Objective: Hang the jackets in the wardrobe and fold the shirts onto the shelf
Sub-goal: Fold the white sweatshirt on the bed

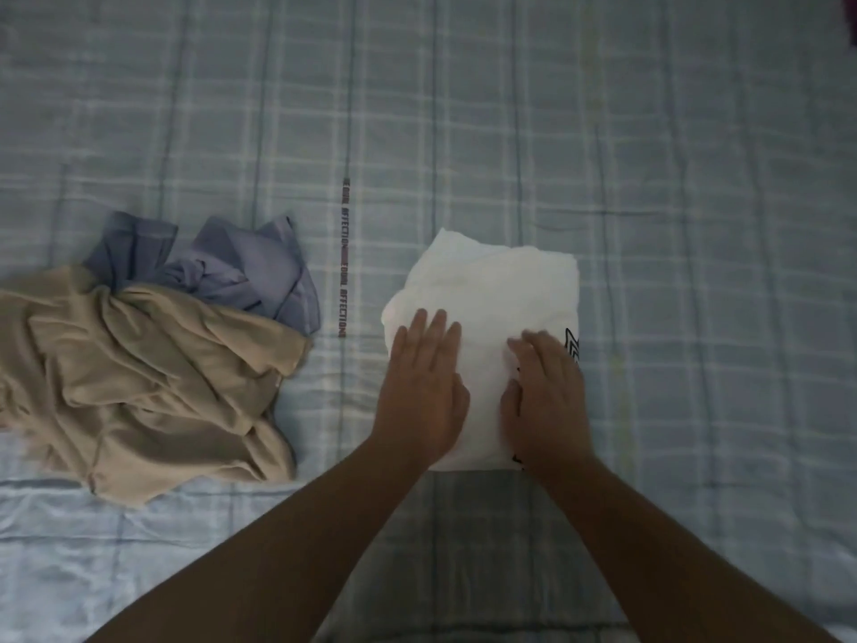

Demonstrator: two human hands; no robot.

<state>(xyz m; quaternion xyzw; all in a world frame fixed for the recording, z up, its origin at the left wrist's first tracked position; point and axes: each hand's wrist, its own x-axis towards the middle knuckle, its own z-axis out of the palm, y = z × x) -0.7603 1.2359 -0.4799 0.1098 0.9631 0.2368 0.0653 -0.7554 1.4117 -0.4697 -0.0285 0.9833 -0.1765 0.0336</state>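
Observation:
A white shirt lies folded into a compact rectangle on the bed, a black print showing at its right edge. My left hand lies flat on the shirt's left near part, fingers straight. On the right near part my right hand presses down with fingers straight, slightly blurred. To the left, a crumpled beige garment lies in a heap. A crumpled blue-grey garment sits behind it, partly under it.
Everything rests on a bed covered in a pale blue checked sheet with a printed text stripe running between the heap and the white shirt. A dark reddish thing shows at the top right corner.

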